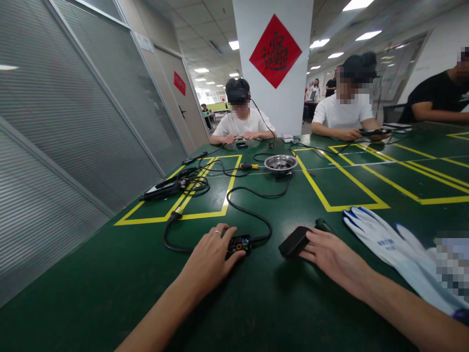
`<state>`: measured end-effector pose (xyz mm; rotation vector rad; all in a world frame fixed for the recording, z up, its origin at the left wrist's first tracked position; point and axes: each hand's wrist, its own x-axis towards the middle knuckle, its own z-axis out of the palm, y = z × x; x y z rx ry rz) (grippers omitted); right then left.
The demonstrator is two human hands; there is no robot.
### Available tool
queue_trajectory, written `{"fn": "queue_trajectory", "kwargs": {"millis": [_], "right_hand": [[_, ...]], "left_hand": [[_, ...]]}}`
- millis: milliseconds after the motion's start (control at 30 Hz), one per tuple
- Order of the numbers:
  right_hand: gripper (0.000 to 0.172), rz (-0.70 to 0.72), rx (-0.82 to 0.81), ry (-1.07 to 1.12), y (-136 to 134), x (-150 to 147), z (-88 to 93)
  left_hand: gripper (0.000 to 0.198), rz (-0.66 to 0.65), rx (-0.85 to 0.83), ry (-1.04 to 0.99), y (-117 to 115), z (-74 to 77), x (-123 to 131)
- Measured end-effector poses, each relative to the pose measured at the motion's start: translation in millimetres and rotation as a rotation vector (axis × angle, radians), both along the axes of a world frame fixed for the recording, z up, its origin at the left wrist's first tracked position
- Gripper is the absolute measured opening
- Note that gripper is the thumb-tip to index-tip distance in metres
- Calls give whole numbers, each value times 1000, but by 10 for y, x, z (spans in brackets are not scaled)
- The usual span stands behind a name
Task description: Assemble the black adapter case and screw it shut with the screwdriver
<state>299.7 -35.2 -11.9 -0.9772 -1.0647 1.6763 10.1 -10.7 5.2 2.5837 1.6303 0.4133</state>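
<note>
My left hand (216,247) is closed around an opened power adapter (241,244) lying on the green table, its circuit board and coils bare. A black power cord (266,220) runs from the adapter's right end, and another cord leads left to a plug (177,214). Held up in my right hand (330,249) is a black plastic cover (294,241), tilted just above the table. Behind that hand lies a dark green screwdriver handle (323,225), partly hidden by my fingers. The undersides of both held parts cannot be seen.
White work gloves (384,244) lie at the right. Farther off are a metal bowl (280,165) with small parts, a yellow-and-black screwdriver (249,166) and a heap of black cables (192,182). Yellow tape (326,198) marks the table. Several people sit across it.
</note>
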Motion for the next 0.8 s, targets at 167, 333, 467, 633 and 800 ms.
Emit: {"fn": "queue_trajectory", "kwargs": {"millis": [167, 333, 467, 633, 800], "right_hand": [[54, -97, -62, -29, 116, 135, -120], [57, -139, -20, -129, 191, 180, -179], [52, -181, 52, -279, 320, 229, -191], [37, -252, 236, -597, 530, 239, -177], [37, -310, 567, -983, 563, 85, -263]], "left_hand": [[41, -92, -155, -1, 94, -35, -119], [47, -63, -117, 34, 53, 34, -63], [38, -20, -35, -57, 55, 80, -49], [37, 24, 65, -112, 52, 73, -50], [37, 36, 141, -121, 31, 77, -48]]}}
